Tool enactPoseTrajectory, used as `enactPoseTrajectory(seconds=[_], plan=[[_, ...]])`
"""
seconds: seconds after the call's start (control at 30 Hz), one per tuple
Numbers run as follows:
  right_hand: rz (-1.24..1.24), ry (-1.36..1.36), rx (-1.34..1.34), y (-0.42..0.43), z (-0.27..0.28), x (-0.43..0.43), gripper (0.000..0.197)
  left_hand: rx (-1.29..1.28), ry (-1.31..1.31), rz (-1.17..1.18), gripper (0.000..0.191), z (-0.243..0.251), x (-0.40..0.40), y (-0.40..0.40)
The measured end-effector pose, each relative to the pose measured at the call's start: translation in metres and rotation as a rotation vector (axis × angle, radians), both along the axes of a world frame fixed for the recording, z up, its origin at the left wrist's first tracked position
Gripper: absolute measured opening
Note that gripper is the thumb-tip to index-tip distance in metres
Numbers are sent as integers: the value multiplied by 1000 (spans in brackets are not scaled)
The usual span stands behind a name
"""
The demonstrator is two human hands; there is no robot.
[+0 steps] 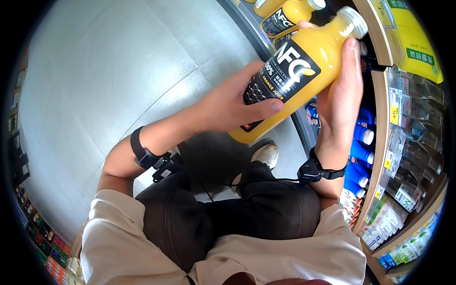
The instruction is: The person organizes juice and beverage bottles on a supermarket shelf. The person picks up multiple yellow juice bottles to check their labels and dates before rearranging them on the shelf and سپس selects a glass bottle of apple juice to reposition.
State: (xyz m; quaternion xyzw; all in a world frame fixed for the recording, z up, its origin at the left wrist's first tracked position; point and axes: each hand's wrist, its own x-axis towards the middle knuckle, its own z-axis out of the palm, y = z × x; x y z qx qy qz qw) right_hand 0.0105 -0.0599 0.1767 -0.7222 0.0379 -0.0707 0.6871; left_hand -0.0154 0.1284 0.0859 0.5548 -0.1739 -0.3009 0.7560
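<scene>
A large plastic bottle of orange juice point(302, 82) with a black label and a clear-white cap is tilted in front of me, cap toward the upper right. My left hand point(245, 99) grips its lower part, the thumb lying across the label. Around the neck and shoulder of the same bottle is my right hand point(342, 85), its thumb near the cap and a fingertip showing on the far side. Most fingers of both hands are hidden behind the bottle.
More juice bottles point(281, 21) stand on the low shelf at the upper right. Blue bottles point(359, 153) line the shelf beside my right forearm. Wooden shelf edges point(374, 149) with price tags rise close on the right. Grey tiled floor point(107, 64) spreads out to the left.
</scene>
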Motion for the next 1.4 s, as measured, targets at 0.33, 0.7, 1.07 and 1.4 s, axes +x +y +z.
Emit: enactPoseTrajectory(seconds=[0.33, 0.7, 1.07, 1.4], plan=[[-84, 203, 406, 0, -33, 4, 57, 215, -68, -3, 61, 17, -9, -4], [16, 321, 592, -17, -37, -5, 68, -91, 122, -79, 73, 16, -11, -11], [15, 222, 508, -24, -30, -19, 59, 43, -16, 99, 81, -1, -14, -44], [223, 146, 462, -21, -13, -25, 66, -87, 92, 69, 87, -1, 3, -32]])
